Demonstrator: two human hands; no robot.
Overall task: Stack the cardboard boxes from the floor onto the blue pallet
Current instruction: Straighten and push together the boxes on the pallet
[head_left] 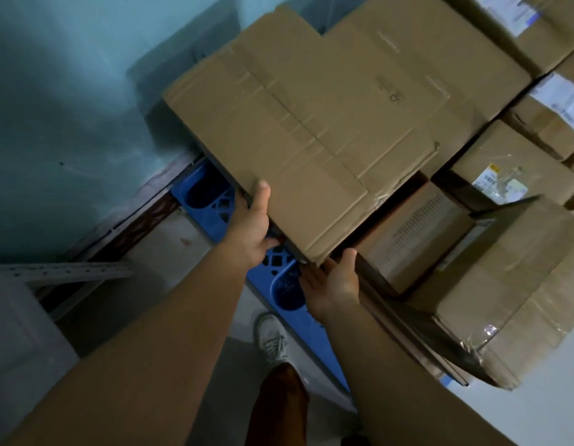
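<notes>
Far left of the grip, a teal wall [63,101] is running down to a dark baseboard, w/ a pale perforated metal bracket [63,272] sitting low beside it. Moving toward the hands, the blue pallet [214,201] is showing under and just left of the grip, its grid openings visible between both wrists.

The left hand [250,231] is gripping the near-left edge of the big cardboard box [298,130]: thumb [261,196] pressing flat on the top face, fingers curling under the edge, mostly hidden. The box is spreading up and right from that grip, tilted, its far end lying over other cartons. The right hand [335,284] is cupping the box's near corner from below, palm up, fingertips touching the corner; cannot tell how firmly it is closing. So the box is sitting above and ahead of both hands, over the pallet's left portion.

Below the grip, a white sneaker [271,338] and an orange-brown trouser leg [280,403] are standing on pale floor next to the pallet edge.

Right of the grip, stacked boxes [511,284] are crowding the pallet, some w/ shiny tape and white labels [501,185]. A smaller carton [411,233] is lying just beside the right hand, partly under the held box.
</notes>
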